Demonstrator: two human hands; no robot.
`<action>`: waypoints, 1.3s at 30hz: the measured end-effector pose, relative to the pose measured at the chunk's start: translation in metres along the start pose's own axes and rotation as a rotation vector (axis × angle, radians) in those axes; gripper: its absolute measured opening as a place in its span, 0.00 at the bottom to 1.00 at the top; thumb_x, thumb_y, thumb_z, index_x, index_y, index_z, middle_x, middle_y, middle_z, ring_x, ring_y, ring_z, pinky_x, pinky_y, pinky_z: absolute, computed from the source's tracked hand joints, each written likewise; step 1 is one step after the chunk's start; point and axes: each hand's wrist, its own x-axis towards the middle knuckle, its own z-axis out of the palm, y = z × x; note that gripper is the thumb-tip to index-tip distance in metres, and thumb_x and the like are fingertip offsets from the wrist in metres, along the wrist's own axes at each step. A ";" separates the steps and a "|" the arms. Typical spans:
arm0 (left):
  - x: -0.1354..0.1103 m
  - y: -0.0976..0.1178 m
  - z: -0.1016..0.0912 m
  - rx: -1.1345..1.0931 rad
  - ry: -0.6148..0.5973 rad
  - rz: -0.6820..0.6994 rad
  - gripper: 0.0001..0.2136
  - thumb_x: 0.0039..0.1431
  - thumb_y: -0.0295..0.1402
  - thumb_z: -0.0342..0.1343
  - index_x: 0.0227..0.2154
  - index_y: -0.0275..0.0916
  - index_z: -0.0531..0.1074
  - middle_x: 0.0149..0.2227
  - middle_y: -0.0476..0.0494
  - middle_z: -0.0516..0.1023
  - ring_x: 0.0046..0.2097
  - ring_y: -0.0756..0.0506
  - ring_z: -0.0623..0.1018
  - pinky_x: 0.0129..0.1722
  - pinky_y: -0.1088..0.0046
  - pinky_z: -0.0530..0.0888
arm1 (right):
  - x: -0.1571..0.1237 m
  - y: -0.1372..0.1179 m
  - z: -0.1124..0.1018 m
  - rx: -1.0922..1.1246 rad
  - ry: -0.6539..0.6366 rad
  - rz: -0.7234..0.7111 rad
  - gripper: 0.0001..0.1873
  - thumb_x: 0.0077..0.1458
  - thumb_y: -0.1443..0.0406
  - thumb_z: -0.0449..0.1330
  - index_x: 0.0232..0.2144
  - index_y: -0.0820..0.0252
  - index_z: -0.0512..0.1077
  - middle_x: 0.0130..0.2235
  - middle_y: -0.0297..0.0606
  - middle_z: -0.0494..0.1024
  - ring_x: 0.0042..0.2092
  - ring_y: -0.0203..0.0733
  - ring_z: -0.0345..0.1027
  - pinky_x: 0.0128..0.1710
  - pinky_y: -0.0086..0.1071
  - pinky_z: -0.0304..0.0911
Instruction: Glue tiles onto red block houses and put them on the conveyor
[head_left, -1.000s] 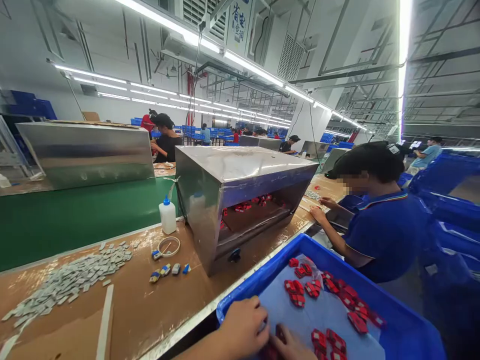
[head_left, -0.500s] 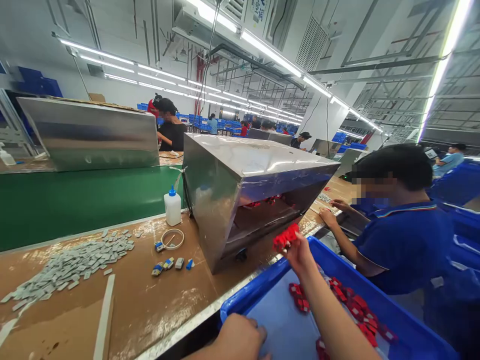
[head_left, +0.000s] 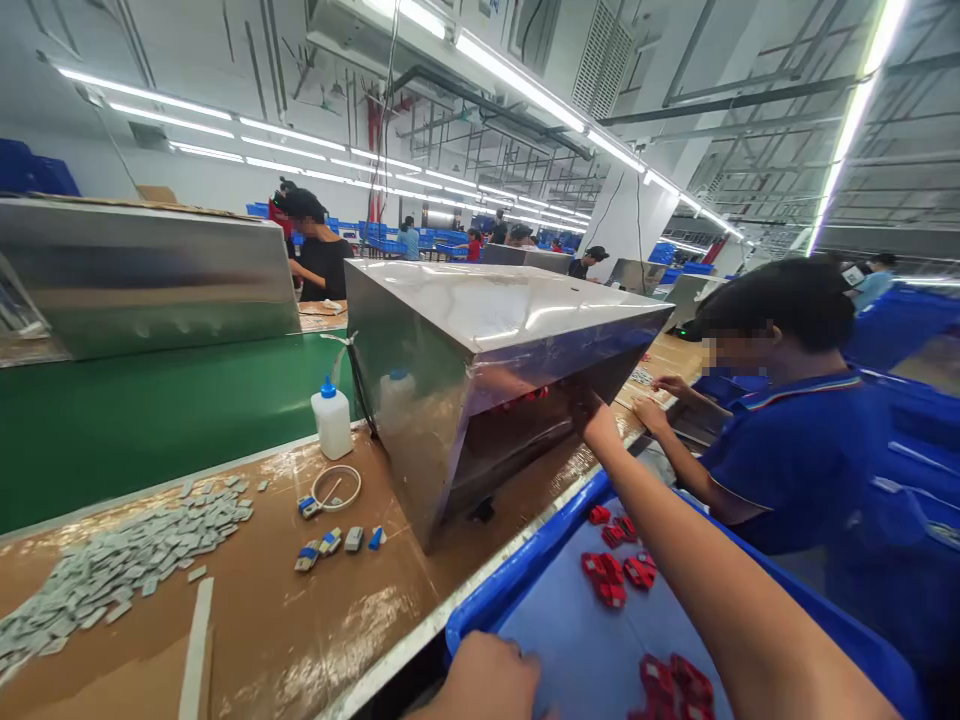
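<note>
My right hand (head_left: 595, 415) reaches into the open front of a slanted sheet-metal box (head_left: 427, 400). Its fingers are in shadow inside, so I cannot see whether they hold anything. Some red pieces (head_left: 536, 394) show in the dark of the box, left of that hand. My left hand (head_left: 491, 680) is curled over the near left rim of a blue plastic tray (head_left: 517, 560). Small red plastic parts (head_left: 604, 578) lie in clusters on the tray's floor, partly hidden under my right forearm.
On the brown bench left lie a pile of grey flat pieces (head_left: 142, 550), a white ring (head_left: 336, 488), small blocks (head_left: 353, 540) and a white bottle with blue cap (head_left: 332, 420). A co-worker in blue (head_left: 795, 450) sits close at right. A green belt (head_left: 165, 410) runs behind.
My right hand has gone from above the tray, where it held a cluster of red parts, forward into the metal box. My left hand stays at the tray rim. The view has shifted slightly.
</note>
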 end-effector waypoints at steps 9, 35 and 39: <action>-0.022 0.009 -0.020 -0.024 0.077 -0.005 0.20 0.68 0.47 0.48 0.45 0.39 0.78 0.43 0.35 0.83 0.46 0.33 0.83 0.47 0.55 0.79 | -0.218 0.100 -0.123 -0.417 -0.194 0.393 0.25 0.59 0.48 0.59 0.48 0.57 0.78 0.50 0.48 0.80 0.52 0.54 0.75 0.56 0.46 0.67; -0.026 0.018 -0.024 0.031 0.122 -0.053 0.16 0.68 0.45 0.49 0.41 0.42 0.78 0.42 0.39 0.83 0.47 0.36 0.83 0.46 0.61 0.76 | -0.242 0.039 -0.005 -0.737 -0.342 0.574 0.31 0.64 0.42 0.56 0.61 0.49 0.72 0.61 0.54 0.68 0.62 0.65 0.61 0.55 0.58 0.59; -0.028 0.018 -0.024 0.031 0.125 -0.062 0.17 0.68 0.46 0.49 0.42 0.42 0.78 0.42 0.39 0.83 0.47 0.36 0.83 0.47 0.61 0.76 | -0.250 0.042 -0.003 -0.714 -0.284 0.502 0.27 0.65 0.51 0.57 0.62 0.51 0.71 0.59 0.52 0.71 0.60 0.61 0.64 0.55 0.52 0.61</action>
